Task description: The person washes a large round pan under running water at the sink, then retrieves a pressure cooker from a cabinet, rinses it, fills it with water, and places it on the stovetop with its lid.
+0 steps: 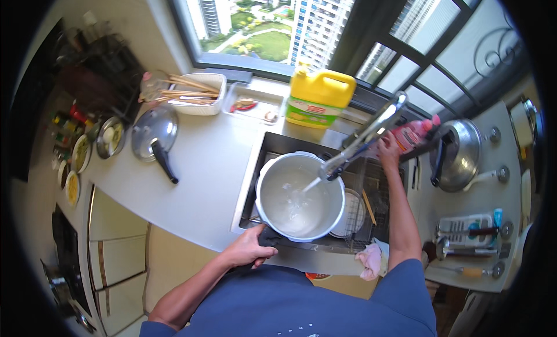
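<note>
Water runs from a chrome faucet (370,139) into a large metal pot (300,197) over the sink (249,180). My left hand (249,250) grips the pot's black handle (269,237) at its near-left side. To the right, beyond the faucet, my right hand (388,149) is at a pink bottle (409,136), partly behind the faucet; its grip is not clear. Under the pot's right side, a white plate (353,213) shows in the sink beside a wire rack (376,197) with a wooden stick on it.
A yellow jug (317,97) stands behind the sink, near a white basket of chopsticks (209,108) and a clear tray (256,115). A glass lid (154,132) lies left. Bowls of food stand farther left. Another lidded pan (462,156) is at right; a pink cloth (370,262) hangs at the sink's edge.
</note>
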`<state>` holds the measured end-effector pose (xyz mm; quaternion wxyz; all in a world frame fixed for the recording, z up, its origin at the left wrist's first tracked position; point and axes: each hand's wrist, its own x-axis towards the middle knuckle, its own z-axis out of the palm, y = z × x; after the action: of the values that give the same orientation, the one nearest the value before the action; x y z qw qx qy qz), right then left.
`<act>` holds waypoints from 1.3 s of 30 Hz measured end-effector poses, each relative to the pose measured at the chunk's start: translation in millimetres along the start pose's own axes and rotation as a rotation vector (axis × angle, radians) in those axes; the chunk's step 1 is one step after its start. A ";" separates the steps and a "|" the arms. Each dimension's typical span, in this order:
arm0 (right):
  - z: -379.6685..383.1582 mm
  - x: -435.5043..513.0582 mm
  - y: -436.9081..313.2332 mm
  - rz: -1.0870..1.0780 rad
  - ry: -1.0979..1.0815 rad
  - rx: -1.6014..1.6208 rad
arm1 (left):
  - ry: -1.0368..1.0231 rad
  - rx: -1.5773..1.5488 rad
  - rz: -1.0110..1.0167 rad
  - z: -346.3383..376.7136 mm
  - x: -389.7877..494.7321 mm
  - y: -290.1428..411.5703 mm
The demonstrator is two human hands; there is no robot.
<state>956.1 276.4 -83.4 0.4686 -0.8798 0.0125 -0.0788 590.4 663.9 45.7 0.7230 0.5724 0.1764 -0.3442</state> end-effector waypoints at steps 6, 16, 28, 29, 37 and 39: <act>-32.7 42.5 68.3 0.117 0.032 0.320 | -0.107 0.011 0.093 -4.7 -6.7 -18.5; 57.4 -179.8 -115.0 0.280 -0.490 0.434 | 0.043 -0.131 0.232 -47.6 -93.3 -84.7; 243.0 -380.5 -325.8 -0.393 -0.934 0.023 | 0.342 -0.284 0.432 -149.1 -275.8 -204.2; 261.8 -395.9 -333.9 -0.413 -0.940 0.036 | 0.377 -0.305 0.425 -157.3 -291.6 -216.3; 382.0 -538.5 -447.0 -0.413 -1.108 0.147 | 0.636 -0.395 0.474 -209.7 -411.8 -300.8; 408.5 -569.6 -477.7 -0.407 -1.156 0.154 | 0.714 -0.428 0.477 -219.4 -436.7 -313.7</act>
<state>430.4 934.8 15.1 0.4371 -0.7286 -0.4173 0.3224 95.3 967.4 45.8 0.7775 0.5179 0.3443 0.0937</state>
